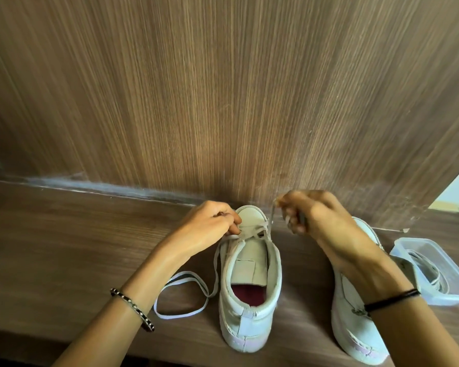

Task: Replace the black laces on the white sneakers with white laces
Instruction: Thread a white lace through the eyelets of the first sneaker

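Observation:
A white sneaker (pixel 249 295) stands on the wooden shelf with its heel toward me and its toe at the back wall. A white lace (pixel 180 295) runs through its lower eyelets and trails in a loop to the left. My left hand (pixel 210 223) pinches the lace at the left eyelets near the toe. My right hand (pixel 310 210), blurred, is raised to the right of the toe and pinches the lace's other end, pulling it upward. A second white sneaker (pixel 353 329) lies under my right forearm, mostly hidden.
A clear plastic box (pixel 451 282) with laces inside sits at the right end of the wooden shelf (pixel 64 247). The wood-grain wall (pixel 223 102) rises directly behind the shoes. The shelf's front edge runs along the bottom left.

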Tool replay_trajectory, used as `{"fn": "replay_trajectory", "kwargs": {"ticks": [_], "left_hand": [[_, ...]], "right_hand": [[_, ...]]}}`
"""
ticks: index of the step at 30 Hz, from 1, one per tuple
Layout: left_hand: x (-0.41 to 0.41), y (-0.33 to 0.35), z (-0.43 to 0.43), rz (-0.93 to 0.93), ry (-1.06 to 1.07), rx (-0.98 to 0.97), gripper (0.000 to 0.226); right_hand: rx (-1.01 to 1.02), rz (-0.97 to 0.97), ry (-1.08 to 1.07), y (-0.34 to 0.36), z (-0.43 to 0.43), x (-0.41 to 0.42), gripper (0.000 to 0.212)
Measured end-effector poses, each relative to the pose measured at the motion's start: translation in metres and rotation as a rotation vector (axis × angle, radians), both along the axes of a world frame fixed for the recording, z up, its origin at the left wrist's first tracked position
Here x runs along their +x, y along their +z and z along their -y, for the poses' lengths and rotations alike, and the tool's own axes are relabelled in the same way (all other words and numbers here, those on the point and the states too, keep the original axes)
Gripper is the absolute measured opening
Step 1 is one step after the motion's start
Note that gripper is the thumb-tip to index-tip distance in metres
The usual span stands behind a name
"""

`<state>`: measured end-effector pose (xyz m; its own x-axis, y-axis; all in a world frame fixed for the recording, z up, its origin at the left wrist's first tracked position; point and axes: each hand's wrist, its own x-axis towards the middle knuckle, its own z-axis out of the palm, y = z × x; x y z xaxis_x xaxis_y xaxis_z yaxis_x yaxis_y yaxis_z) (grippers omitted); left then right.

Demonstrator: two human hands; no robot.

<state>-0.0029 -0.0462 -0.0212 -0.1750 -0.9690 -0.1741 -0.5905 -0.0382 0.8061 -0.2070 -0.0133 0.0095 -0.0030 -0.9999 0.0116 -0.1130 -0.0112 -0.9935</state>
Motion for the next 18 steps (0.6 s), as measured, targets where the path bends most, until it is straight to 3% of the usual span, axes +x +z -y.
{"fn": "replay_trajectory", "kwargs": {"ticks": [7,10,12,16,18], "left_hand": [[-0.004,-0.004,-0.001,0.048,0.011,-0.091,0.022],[-0.005,-0.007,0.0,0.046,0.058,-0.084,0.016],[-0.008,-0.009,0.001,0.073,0.107,-0.101,0.01],[-0.016,-0.018,0.004,0.091,0.128,-0.053,0.034],[-0.022,-0.027,0.008,-0.01,0.141,-0.001,0.044]], "right_hand": [[-0.051,1.078,0.12,0.025,-0.001,-0.011,0.017],[-0.035,1.179,0.112,0.023,0.0,-0.019,0.018],[0.02,0.977,0.044,0.021,0.003,-0.022,0.019],[0.087,-0.014,-0.214,-0.007,0.011,-0.017,0.033],[0.113,-0.261,-0.2,-0.029,0.016,-0.013,0.043]]}}
